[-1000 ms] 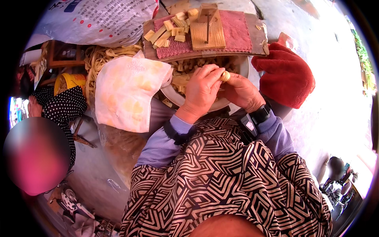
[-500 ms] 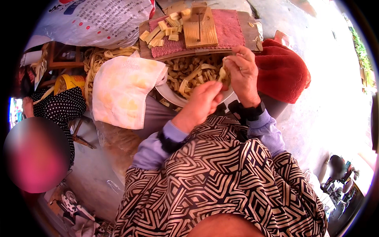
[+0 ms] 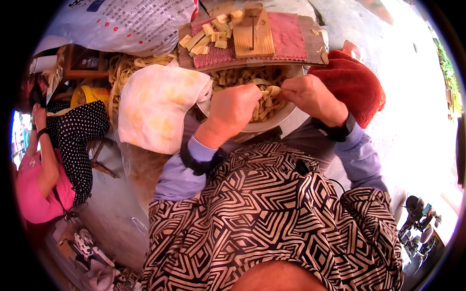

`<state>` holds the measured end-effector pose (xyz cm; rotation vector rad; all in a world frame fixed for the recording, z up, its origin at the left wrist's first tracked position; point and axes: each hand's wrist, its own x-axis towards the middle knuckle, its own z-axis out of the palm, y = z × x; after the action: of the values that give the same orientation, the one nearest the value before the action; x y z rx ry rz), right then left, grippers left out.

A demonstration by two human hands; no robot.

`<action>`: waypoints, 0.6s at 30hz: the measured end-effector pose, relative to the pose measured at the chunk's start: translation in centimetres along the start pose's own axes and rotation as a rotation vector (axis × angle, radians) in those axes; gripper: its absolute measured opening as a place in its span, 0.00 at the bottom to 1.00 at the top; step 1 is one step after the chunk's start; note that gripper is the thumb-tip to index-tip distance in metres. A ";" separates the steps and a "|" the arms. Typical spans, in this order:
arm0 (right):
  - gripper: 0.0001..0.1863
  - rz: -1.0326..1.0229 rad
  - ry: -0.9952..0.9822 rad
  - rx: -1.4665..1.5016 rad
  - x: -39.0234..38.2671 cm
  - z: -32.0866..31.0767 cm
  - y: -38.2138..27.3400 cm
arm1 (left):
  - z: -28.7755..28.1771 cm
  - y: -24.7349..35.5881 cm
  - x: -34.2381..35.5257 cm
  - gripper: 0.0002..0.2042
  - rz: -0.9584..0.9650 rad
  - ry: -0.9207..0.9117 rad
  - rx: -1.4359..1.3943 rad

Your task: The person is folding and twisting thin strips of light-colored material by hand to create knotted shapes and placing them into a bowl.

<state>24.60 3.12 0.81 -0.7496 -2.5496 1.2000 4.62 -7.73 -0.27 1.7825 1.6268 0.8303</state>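
Note:
A pale yellow strip with a knot-like bulge [image 3: 274, 90] is stretched between my two hands. My left hand [image 3: 232, 109] pinches one end, fingers closed. The other end is in the closed fingers of my right hand [image 3: 314, 98]. Below them a white basin [image 3: 290, 118] holds many short, pale yellow folded or knotted pieces [image 3: 262, 110]. Across the basin's far side lies a wooden board [image 3: 315, 48] with a pink cloth [image 3: 290, 36]. A small wooden block [image 3: 262, 42] with a dark rod or slot stands on it, beside several cut yellow pieces [image 3: 208, 35].
A white-and-orange towel [image 3: 154, 109] covers my left knee, a red cloth [image 3: 357, 87] my right. Long yellow strips [image 3: 118, 77] and a printed sack [image 3: 131, 26] lie at the far left. Another person in pink [image 3: 46, 184] sits left, near a yellow bucket [image 3: 92, 95].
My hands have moved apart sideways, drawing the strip out level between them. My right hand has come down and to the right; my left has risen slightly.

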 end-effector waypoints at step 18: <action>0.07 0.182 0.150 0.301 5.0 -1.9 -0.8 | -3.0 -2.6 5.3 0.08 -0.165 -0.074 -0.534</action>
<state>20.90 6.61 2.55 -0.9707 -2.1532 1.4791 0.97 -2.21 -0.01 1.2731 1.3232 0.9936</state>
